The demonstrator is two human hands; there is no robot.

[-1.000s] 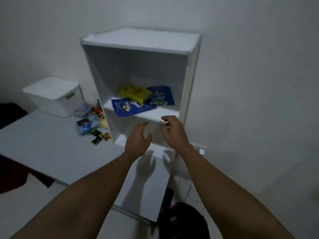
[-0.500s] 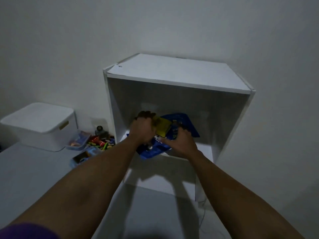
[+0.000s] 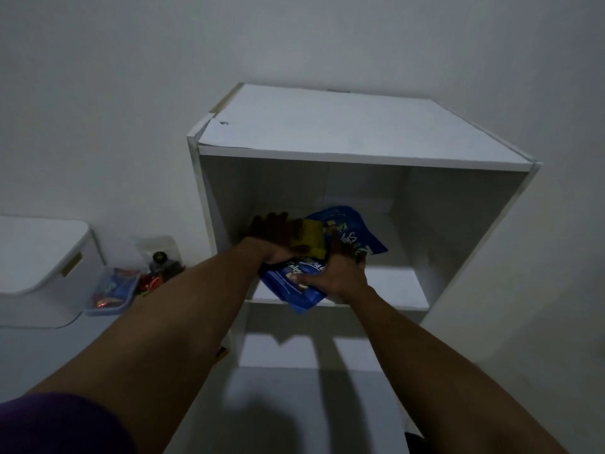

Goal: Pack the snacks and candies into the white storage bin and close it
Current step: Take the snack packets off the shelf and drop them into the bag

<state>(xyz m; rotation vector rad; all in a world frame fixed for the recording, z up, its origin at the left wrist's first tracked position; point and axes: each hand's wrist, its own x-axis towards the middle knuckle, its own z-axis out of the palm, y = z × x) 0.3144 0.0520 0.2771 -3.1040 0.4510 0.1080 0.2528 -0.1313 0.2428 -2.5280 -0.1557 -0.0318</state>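
Inside the white cube shelf (image 3: 360, 136), both hands gather the snack bags on its middle board. My left hand (image 3: 271, 237) grips the yellow bag (image 3: 309, 239) from the left. My right hand (image 3: 334, 273) lies on the front blue bag (image 3: 294, 291) with its thumb curled over it, and its fingers reach toward the rear blue bag (image 3: 353, 231). The white storage bin (image 3: 39, 267) stands at the far left with its lid on. Loose candies (image 3: 150, 283) lie on the table between bin and shelf.
A small clear tray (image 3: 113, 291) with wrapped sweets sits against the bin. A dark small object (image 3: 160, 258) stands behind the candies near the wall. The white tabletop (image 3: 294, 404) stretches in front of the shelf. Walls close the space behind and to the right.
Both hands went from hovering in front of the shelf into the compartment and took hold of the yellow and blue bags. The camera moved closer and higher.
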